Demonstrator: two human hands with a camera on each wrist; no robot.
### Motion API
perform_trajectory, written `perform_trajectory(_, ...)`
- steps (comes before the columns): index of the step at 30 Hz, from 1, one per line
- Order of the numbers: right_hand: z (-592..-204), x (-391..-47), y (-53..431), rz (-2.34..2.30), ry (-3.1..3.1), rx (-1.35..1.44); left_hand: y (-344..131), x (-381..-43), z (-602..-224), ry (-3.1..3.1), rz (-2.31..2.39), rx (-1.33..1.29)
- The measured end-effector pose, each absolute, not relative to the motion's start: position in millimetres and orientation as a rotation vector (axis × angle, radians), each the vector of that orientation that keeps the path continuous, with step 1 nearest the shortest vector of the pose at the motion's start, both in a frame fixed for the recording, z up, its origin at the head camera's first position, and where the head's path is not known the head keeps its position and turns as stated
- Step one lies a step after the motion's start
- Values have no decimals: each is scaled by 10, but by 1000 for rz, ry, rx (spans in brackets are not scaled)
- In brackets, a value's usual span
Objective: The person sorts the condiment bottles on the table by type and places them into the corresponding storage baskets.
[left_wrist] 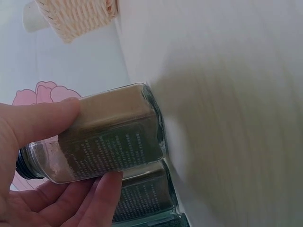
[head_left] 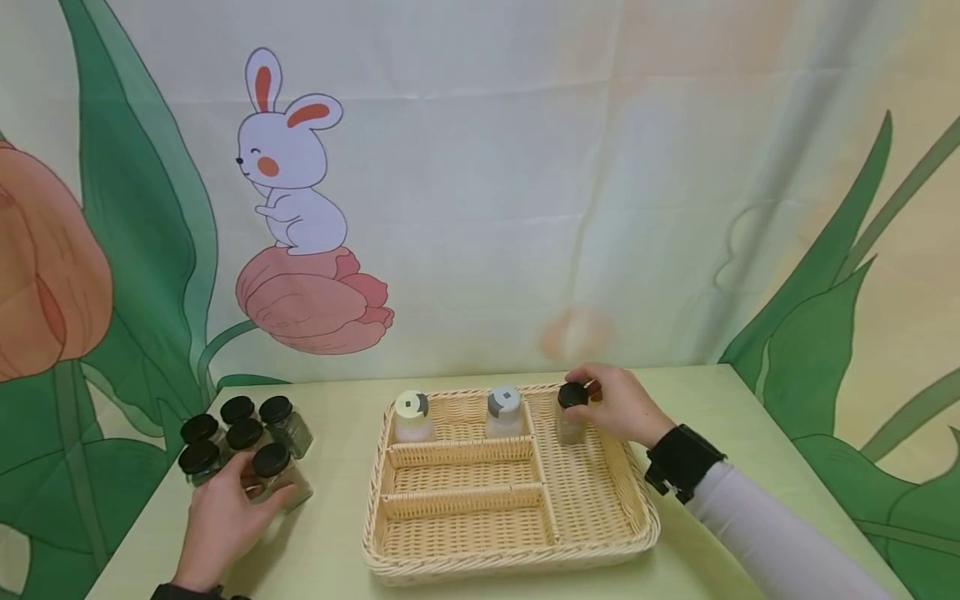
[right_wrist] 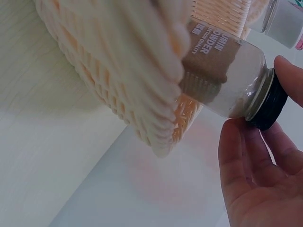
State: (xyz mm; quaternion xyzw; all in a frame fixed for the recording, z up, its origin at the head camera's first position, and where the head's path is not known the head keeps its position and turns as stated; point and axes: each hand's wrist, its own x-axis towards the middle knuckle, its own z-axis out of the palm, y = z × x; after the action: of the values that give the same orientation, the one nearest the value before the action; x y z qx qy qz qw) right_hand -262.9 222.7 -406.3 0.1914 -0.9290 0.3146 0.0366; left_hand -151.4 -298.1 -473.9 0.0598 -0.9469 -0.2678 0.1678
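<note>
At the left of the table, my left hand [head_left: 225,521] holds a square glass spice jar [left_wrist: 113,137] by its sides, thumb on one face and fingers on the opposite one. Brown powder fills most of it, and its black lid [head_left: 271,459] faces up in the head view. Over the basket's right compartment [head_left: 588,487], my right hand [head_left: 624,406] pinches a second spice jar [right_wrist: 227,66] around its black lid [right_wrist: 270,101]. That jar stands upright at the compartment's back end, with brown powder and white lettering; the basket rim hides its base in the right wrist view.
Several black-lidded jars [head_left: 238,410] cluster beside my left hand. The wicker basket [head_left: 517,565] has three smaller left compartments; two shakers, one with a yellow top [head_left: 411,406] and one with a grey top [head_left: 504,402], stand in the back one. A printed cloth [head_left: 480,208] hangs behind the table.
</note>
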Motion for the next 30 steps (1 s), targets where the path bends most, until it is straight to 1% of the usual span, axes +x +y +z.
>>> perform_trajectory(13,-4020,-2607,2254,1019,-2846,577,-2935,-1488,-4641,-2646,-757,127)
perform_trajectory(19,-3995,-2582,2278,1053,-2835,568,-2863,-1478,-4536,-2598,-724,47)
perform_trajectory(30,-3962,-2441,2373,1097,-2684,651,-2647,-1404,-4301,-2530,-758,-28)
